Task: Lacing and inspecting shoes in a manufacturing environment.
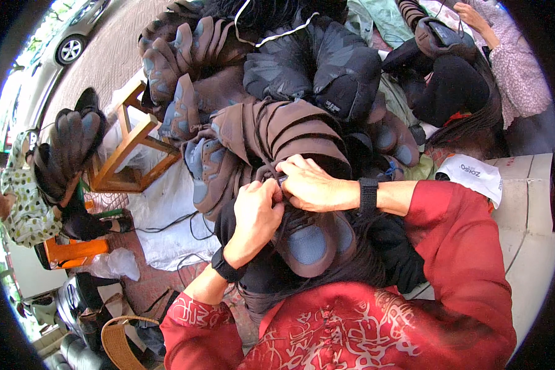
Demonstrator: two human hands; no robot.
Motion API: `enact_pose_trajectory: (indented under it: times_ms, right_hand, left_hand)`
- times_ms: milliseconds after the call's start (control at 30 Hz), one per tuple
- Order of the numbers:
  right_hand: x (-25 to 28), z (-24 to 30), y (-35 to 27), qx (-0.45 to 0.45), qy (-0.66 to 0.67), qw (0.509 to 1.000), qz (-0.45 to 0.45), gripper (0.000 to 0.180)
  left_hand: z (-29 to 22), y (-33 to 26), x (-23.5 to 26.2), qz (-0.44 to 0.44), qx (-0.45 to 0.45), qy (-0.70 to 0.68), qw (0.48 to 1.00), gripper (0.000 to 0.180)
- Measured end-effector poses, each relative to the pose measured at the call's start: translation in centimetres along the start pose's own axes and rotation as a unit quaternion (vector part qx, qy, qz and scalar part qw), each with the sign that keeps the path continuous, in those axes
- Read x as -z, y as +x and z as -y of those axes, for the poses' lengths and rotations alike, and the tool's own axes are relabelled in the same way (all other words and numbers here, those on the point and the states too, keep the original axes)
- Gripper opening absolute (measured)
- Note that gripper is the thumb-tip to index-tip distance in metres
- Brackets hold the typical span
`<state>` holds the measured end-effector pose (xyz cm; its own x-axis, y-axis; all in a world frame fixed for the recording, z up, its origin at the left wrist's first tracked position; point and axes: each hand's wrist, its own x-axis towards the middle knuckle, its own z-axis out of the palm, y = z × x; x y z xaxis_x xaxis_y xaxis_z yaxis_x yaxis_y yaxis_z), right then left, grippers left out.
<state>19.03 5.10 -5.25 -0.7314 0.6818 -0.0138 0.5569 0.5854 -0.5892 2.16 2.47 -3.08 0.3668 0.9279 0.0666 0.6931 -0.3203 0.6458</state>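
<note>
Two wearer's hands (pixel 257 209) (pixel 314 185), two black wristbands (pixel 226 266) (pixel 368 198), two other people (pixel 517 74) (pixel 32 213), shoe uppers (pixel 305 132) beyond counting

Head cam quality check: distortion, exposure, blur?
Head view: black fisheye border at the corners; far-left edge blown out beyond the car wheel; black shoes dark, detail partly lost; left hand and right hand brightly lit, no obvious motion blur; brown shoe below them fairly sharp.

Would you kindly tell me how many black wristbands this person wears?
2: the left wristband and the right wristband, one around each wrist; others could be hidden.
</note>
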Motion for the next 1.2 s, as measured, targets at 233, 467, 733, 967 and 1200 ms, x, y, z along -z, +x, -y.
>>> enact_pose_trajectory:
  times_ms: [233, 467, 733, 967, 1200]
  right_hand:
    - [-0.5, 0.6, -0.3, 0.054, -0.040, 0.996, -0.056, 0.022]
    - [-0.7, -0.4, 0.2, 0.078, -0.008, 0.996, -0.030, 0.024]
    - [-1.1, 0.6, -0.6, 0.073, -0.086, 0.982, -0.151, 0.017]
    - [-2.0, 0.6, -0.3, 0.049, -0.004, 0.989, -0.142, 0.019]
    - [0.1, 0.3, 0.2, 0.074, -0.035, 0.996, -0.035, 0.022]
  left_hand:
    - [-0.2, -0.6, 0.2, -0.007, -0.003, 0.004, 1.000, 0.016]
    - [-0.1, -0.6, 0.2, -0.017, -0.012, -0.013, 1.000, 0.015]
    - [0.6, -0.1, -0.1, 0.031, 0.034, 0.006, 0.999, 0.014]
    - [0.4, -0.5, -0.7, -0.006, 0.034, -0.040, 0.999, 0.014]
    - [0.3, 0.0, 0.4, 0.034, 0.048, -0.038, 0.998, 0.013]
